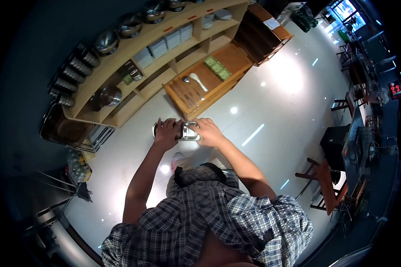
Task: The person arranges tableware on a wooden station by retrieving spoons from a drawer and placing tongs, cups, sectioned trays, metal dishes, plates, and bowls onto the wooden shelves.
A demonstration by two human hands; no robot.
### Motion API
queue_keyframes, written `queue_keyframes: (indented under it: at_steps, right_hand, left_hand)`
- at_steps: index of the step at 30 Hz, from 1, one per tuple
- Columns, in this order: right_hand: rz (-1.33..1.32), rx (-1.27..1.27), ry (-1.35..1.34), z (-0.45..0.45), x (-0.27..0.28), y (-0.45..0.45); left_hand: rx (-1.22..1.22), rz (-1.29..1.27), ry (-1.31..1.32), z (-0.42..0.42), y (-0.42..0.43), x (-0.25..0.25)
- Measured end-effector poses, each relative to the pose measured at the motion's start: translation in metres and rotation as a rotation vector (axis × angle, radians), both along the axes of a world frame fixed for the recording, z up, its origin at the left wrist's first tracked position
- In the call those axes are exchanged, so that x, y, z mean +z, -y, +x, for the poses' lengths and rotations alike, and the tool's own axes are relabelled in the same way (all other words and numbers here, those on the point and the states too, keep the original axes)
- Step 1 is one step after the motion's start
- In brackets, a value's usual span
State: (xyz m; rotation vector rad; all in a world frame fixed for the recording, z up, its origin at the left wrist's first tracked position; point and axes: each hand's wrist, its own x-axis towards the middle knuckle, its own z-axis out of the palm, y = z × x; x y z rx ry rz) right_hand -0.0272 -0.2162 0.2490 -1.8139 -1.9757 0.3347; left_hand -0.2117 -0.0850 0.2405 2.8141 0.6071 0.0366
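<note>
In front of my body I hold a shiny metal divided container (190, 133) level over the floor. My left hand (166, 133) lies across its left part, fingers over the top and covering much of that side. Curled around the right end is my right hand (207, 131), its fingers on the rim. Compartments show between the two hands; whether anything lies in them I cannot tell.
Ahead stands a low wooden table (236, 53) bearing a white spoon (198, 82), dark cutlery and green packets (217, 67). Behind it runs a wooden shelf (162, 38) with metal bowls, jars and stacked white items. Chairs (327, 187) and a dark bin (335, 141) stand right.
</note>
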Motion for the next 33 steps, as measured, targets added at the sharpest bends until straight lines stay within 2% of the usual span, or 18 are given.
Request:
queue_keyframes:
  at_steps: [3, 5, 10, 17, 19, 21, 23, 25, 27, 29, 33]
  right_hand:
    - [0.02, -0.045, -0.001, 0.061, -0.014, 0.023]
    - [0.048, -0.07, 0.017, 0.105, -0.018, 0.045]
    - [-0.048, -0.141, -0.004, 0.206, -0.016, 0.083]
    - [-0.065, -0.204, -0.022, 0.297, 0.004, 0.073]
    - [-0.064, -0.245, -0.044, 0.315, 0.002, 0.059]
    - [0.058, -0.39, -0.025, 0.333, -0.007, 0.04]
    - [0.033, -0.447, -0.049, 0.353, -0.016, 0.019]
    - [0.017, -0.502, -0.068, 0.375, -0.025, -0.004]
    - [-0.025, -0.609, -0.063, 0.397, -0.038, -0.027]
    - [-0.06, -0.623, -0.049, 0.416, -0.049, -0.049]
    - [-0.196, -0.618, -0.028, 0.454, -0.073, -0.083]
  left_hand:
    - [-0.038, -0.005, 0.022, 0.069, 0.011, -0.01]
    - [-0.185, 0.009, 0.139, 0.122, 0.017, -0.016]
    - [-0.274, 0.014, 0.179, 0.234, 0.039, -0.01]
    - [-0.254, 0.0, 0.128, 0.334, 0.031, 0.001]
    - [-0.195, -0.014, 0.094, 0.358, 0.022, 0.007]
    - [-0.052, 0.109, 0.131, 0.381, 0.009, 0.009]
    - [0.009, 0.117, 0.17, 0.401, -0.006, -0.005]
    - [0.21, 0.021, 0.192, 0.416, -0.022, -0.016]
    - [0.251, 0.028, 0.148, 0.428, -0.042, -0.042]
    - [0.373, -0.071, 0.09, 0.438, -0.055, -0.059]
    - [0.429, -0.175, -0.065, 0.461, -0.083, -0.085]
